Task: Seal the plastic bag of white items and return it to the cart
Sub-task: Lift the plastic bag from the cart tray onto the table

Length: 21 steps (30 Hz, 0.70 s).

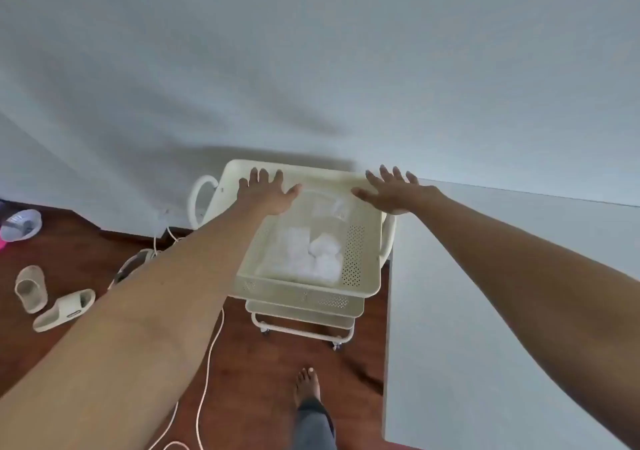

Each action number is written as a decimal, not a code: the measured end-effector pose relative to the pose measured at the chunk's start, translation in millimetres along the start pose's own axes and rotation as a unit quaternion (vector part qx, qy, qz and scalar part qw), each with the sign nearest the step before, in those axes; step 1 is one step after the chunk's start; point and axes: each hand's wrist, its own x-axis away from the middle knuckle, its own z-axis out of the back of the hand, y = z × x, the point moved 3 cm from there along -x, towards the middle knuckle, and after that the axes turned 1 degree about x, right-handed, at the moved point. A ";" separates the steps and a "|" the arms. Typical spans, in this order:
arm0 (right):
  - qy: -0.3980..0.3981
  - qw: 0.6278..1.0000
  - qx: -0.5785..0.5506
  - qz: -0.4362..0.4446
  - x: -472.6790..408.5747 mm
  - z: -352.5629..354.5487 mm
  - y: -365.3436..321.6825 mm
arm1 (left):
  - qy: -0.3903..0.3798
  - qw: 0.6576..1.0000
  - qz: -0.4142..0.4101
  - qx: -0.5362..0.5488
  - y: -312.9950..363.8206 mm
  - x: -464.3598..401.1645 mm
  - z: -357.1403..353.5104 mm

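A clear plastic bag of white items (311,252) lies inside the top tray of a cream rolling cart (304,294) that stands against the wall. My left hand (266,191) hovers over the tray's far left part, palm down, fingers spread and straight. Over the tray's far right corner my right hand (394,190) is held the same way, fingers spread. Neither hand holds anything, and both are apart from the bag. I cannot tell whether the bag's opening is sealed.
A white table (502,311) stands right beside the cart. On the wooden floor at left lie beige slippers (52,297) and a white cable (207,363). My bare foot (306,384) stands just before the cart. The wall is directly behind it.
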 end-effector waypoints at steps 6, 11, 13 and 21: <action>-0.063 0.997 -0.037 -0.006 -30.1 -37.3 -26.8 | -0.042 0.999 0.003 0.021 -12.4 -19.6 -34.3; -0.087 0.995 -0.057 0.007 -51.7 -69.5 -41.3 | -0.027 0.999 -0.027 0.021 -14.1 -35.2 -58.0; -0.076 0.993 -0.085 0.004 -57.3 -77.9 -45.4 | -0.029 0.998 -0.033 0.037 -16.3 -42.5 -66.4; 0.030 0.971 -0.223 -0.076 -72.8 -98.4 -45.9 | -0.065 0.973 0.017 0.221 -31.2 -64.5 -101.4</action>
